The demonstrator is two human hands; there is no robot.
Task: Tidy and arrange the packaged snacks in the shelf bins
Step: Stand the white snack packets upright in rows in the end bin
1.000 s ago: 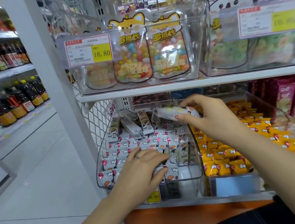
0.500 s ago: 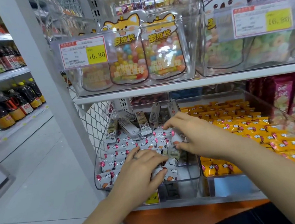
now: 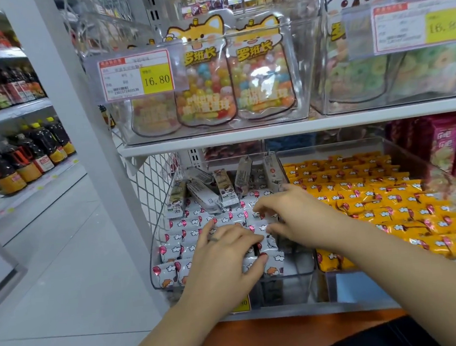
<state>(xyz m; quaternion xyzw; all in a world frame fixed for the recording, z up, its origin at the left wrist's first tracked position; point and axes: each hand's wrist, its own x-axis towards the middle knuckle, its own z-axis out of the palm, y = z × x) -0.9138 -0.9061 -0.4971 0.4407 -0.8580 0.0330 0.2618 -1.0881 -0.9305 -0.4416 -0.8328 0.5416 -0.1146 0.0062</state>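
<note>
A person's two bare hands work inside the clear bin (image 3: 157, 264) on the lower shelf, midway through squaring up its stock of white snack packets (image 3: 184, 234). The left hand (image 3: 223, 256) lies over the packets near the bin's front, fingers straight and fanned apart and pressing the rows flat, with the thumb resting against a packet at the front edge. The right hand (image 3: 291, 217) reaches into the middle of the bin with its fingers bent down onto the packets; whether they pinch one or only nudge it cannot be told. The step in hand appears to be levelling and aligning the flat rows. The next move probably calls for small, light pushes to close the gaps toward the bin's right wall, then attention to the loose bars (image 3: 224, 187) at the bin's back, which lean at odd angles. The white packets are small pillow packs printed with red balloons and clouds, lying flat in overlapping rows that fill most of the bin; their glossy film looks slippery and likely to slide. Just to the right of the bin, orange snack packets (image 3: 375, 201) fill a neighbouring tray in tidy rows. Above the bin, candy pouches (image 3: 204, 78) stand behind a yellow price tag (image 3: 135, 74).
</note>
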